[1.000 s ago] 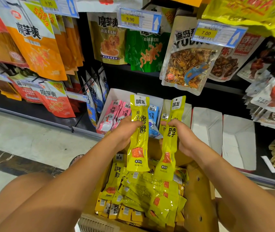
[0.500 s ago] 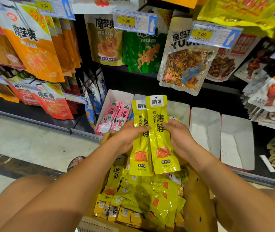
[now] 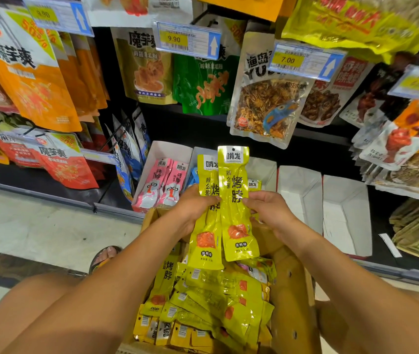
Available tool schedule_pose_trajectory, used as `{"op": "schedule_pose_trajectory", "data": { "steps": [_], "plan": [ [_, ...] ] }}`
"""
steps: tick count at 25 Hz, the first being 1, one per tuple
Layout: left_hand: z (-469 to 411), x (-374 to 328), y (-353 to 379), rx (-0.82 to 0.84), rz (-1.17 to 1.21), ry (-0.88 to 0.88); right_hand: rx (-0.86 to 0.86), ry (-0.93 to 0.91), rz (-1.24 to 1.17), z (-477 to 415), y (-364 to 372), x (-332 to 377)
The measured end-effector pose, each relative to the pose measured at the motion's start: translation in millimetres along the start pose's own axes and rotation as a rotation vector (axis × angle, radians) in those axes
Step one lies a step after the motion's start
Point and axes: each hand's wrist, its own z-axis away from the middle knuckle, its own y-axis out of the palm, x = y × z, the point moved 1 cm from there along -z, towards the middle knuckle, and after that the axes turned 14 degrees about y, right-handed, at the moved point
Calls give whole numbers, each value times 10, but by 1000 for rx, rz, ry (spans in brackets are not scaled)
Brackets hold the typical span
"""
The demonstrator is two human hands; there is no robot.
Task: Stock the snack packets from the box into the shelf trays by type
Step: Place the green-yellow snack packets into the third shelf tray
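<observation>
Two long yellow snack packets are held upright, overlapping, above the cardboard box (image 3: 287,297). My left hand (image 3: 193,208) grips the left yellow packet (image 3: 207,226) at its middle. My right hand (image 3: 267,208) pinches the right yellow packet (image 3: 236,200), which lies in front of the left one. The box below holds several more yellow packets (image 3: 211,302). Behind my hands stand white shelf trays: one with pink packets (image 3: 162,185), one with blue packets mostly hidden, one with a yellow packet (image 3: 254,184) showing, and two empty white trays (image 3: 303,190) to the right.
Large hanging snack bags (image 3: 267,98) and price tags (image 3: 188,40) fill the racks above the trays. Red and orange bags (image 3: 63,162) hang at the left. A pale floor (image 3: 37,226) lies left of the box. A sandalled foot (image 3: 103,256) shows near my left arm.
The two packets, held apart a second ago, have been brought together and now overlap, the right one in front. Both hands have moved closer to each other.
</observation>
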Motion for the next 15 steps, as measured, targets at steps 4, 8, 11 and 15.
{"op": "schedule_pose_trajectory", "data": {
  "steps": [4, 8, 11, 15],
  "plan": [
    [-66, 8, -30, -30, -68, -23, -100, 120, 42, -394, -352, 27],
    [-141, 19, -37, -49, -153, -31, -188, 190, -8, -941, -547, 144],
    [-215, 79, -85, -98, -140, -53, -240, 201, -25, -1347, -527, 136],
    [-328, 177, -194, -191, -91, -43, -277, 254, -33, -1881, -357, -47]
  ]
}}
